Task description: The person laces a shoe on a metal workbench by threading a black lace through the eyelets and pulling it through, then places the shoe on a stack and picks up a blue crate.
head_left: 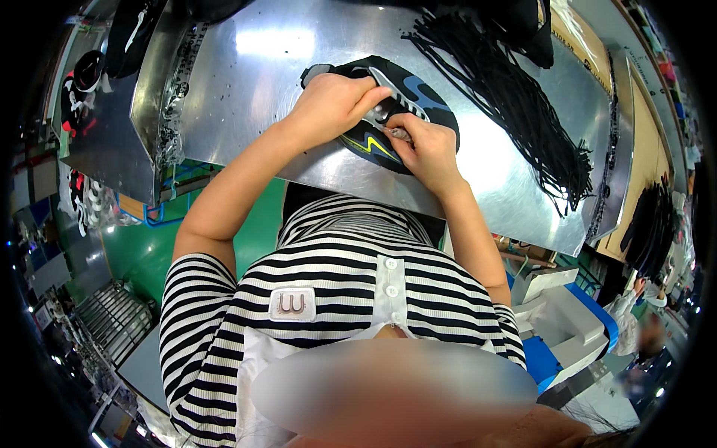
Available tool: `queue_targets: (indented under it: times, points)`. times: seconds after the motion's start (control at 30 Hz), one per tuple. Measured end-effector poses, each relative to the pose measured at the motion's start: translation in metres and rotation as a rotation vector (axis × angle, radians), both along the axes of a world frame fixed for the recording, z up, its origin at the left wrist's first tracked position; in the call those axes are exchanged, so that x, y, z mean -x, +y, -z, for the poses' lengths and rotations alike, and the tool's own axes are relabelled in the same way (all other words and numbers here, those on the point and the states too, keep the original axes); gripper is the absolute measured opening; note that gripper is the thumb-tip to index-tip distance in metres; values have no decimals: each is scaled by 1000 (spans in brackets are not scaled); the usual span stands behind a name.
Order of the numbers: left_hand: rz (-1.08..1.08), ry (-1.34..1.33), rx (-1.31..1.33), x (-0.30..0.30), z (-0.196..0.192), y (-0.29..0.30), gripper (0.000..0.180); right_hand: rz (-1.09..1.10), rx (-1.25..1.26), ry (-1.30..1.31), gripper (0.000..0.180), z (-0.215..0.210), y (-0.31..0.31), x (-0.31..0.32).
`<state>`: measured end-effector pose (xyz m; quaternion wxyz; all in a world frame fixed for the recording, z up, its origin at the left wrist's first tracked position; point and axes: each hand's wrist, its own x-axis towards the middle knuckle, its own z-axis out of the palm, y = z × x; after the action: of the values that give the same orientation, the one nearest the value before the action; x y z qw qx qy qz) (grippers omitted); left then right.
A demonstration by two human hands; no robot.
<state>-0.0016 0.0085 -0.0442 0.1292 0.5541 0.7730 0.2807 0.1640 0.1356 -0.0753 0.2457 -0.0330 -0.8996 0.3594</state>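
A dark shoe upper (370, 142) with blue patches, a yellow zigzag and a grey eyelet edge lies on the metal table in front of me. My left hand (332, 104) is closed on its far left side, the thumb stretched along the eyelet edge. On the near right side is my right hand (427, 149), its thumb and fingers pinched together over the opening. A small shiny piece (401, 134) shows at those fingertips; its kind is too small to tell. The fingers partly hide the middle of the upper.
A long bundle of black laces (508, 97) lies across the table (246, 97) to the right. Upright metal edges border the table at left and right. More dark shoe parts (134, 30) are at the far left. A grey-and-blue bin (564, 321) stands at lower right, near another person.
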Motion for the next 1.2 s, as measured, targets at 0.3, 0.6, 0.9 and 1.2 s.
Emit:
queue_targets:
  times: [0.3, 0.6, 0.9, 1.2]
  points:
    - [-472, -863, -428, -67, 35, -89, 52, 150, 523, 20, 11, 7, -2, -3]
    - [-518, -635, -457, 52, -65, -67, 34, 220, 612, -53, 9, -36, -4, 49]
    - [-590, 891, -19, 293, 14, -13, 46, 489, -265, -212, 18, 16, 58, 61]
    - [-90, 531, -597, 177, -20, 48, 63, 191, 119, -38, 12, 20, 42, 47]
